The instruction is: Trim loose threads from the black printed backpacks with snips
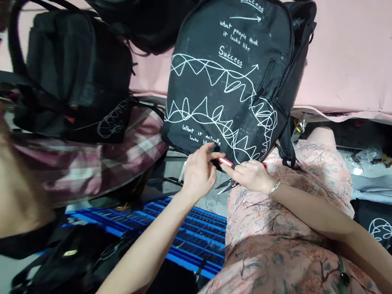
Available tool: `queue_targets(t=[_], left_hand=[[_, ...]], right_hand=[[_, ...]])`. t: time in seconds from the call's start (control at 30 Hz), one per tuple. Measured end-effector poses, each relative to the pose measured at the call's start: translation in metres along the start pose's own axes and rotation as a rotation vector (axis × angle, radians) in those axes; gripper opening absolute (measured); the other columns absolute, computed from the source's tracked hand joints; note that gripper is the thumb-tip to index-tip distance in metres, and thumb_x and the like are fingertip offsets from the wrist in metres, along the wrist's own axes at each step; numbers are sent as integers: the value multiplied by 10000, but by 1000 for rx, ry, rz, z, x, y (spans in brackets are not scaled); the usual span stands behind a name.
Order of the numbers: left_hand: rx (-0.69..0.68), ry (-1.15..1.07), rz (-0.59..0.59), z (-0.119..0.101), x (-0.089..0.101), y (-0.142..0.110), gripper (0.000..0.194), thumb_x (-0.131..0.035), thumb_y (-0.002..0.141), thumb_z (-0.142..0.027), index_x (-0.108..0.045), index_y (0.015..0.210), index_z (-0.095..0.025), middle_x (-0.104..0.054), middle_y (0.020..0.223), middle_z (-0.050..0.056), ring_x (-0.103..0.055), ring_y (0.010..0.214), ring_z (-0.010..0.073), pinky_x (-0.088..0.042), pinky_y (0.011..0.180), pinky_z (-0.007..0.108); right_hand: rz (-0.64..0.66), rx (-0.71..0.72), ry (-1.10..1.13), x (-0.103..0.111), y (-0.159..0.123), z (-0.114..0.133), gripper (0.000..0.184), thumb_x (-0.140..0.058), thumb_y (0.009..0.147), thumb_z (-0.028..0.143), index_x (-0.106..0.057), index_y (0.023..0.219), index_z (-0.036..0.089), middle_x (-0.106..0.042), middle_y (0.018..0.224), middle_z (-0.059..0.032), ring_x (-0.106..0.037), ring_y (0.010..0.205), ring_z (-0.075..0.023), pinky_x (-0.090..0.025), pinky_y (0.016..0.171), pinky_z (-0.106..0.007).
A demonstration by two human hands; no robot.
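Observation:
A black backpack [210, 38] with white hand-drawn lettering, arrows and looping scribbles rests at the table's front edge, its bottom towards me. My left hand [199, 171] is at its lower edge, fingertips bent around the left end of a small red-and-white piece [226, 162]. From the other side my right hand [255, 175] touches the same piece with a stretched finger, its other fingers curled. Beneath the right hand shows a slim, pointed metal blade [224, 189] beside a dark, white-dotted part; how it is held is hidden. A bit of red also shows behind the right hand.
Another black bag [75, 73] stands at left, beside a co-worker's arm [4, 175]. More black bags [145, 5] lie on the pink-covered table [367, 54]. Below are a blue slatted rack [192, 233] and plaid cloth [107, 164]. A scribbled black bag [381, 224] is at right.

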State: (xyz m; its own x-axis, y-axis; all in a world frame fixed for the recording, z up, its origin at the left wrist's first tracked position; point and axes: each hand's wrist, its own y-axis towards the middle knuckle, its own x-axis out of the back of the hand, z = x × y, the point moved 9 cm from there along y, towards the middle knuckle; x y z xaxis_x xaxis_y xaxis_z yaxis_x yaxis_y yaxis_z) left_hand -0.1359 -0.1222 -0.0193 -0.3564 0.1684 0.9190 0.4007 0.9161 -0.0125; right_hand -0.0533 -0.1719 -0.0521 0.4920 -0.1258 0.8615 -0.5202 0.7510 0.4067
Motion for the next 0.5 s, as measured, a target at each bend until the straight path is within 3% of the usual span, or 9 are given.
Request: queue_targets(t=[0.2, 0.37, 0.5], left_hand=[[36, 29, 42, -5, 4, 3, 535, -359, 691, -94, -354, 1226, -89, -679, 1032, 93, -545, 1088, 246, -386, 934, 424], [136, -80, 175, -4, 3, 4, 525, -349, 716, -120, -348, 1240, -126, -688, 1025, 61, -588, 1036, 203, -447, 887, 370], [210, -48, 136, -3, 12, 6, 555, -378, 714, -131, -325, 1267, -122, -683, 1037, 69, -599, 1025, 205, -452, 890, 369]], right_hand=[[-53, 10, 10, 0, -2, 0, 367, -344, 912, 112, -527, 1212, 221, -561, 615, 25, -505, 619, -97, -338, 570, -253], [-93, 23, 6, 2, -4, 1, 361, -344, 917, 117, -526, 1206, 233, -571, 622, 30, -505, 606, -95, -326, 548, -251], [-47, 26, 9, 0, -3, 1, 357, -346, 917, 121, -515, 1215, 219, -564, 618, 24, -502, 614, -99, -326, 547, -252]])
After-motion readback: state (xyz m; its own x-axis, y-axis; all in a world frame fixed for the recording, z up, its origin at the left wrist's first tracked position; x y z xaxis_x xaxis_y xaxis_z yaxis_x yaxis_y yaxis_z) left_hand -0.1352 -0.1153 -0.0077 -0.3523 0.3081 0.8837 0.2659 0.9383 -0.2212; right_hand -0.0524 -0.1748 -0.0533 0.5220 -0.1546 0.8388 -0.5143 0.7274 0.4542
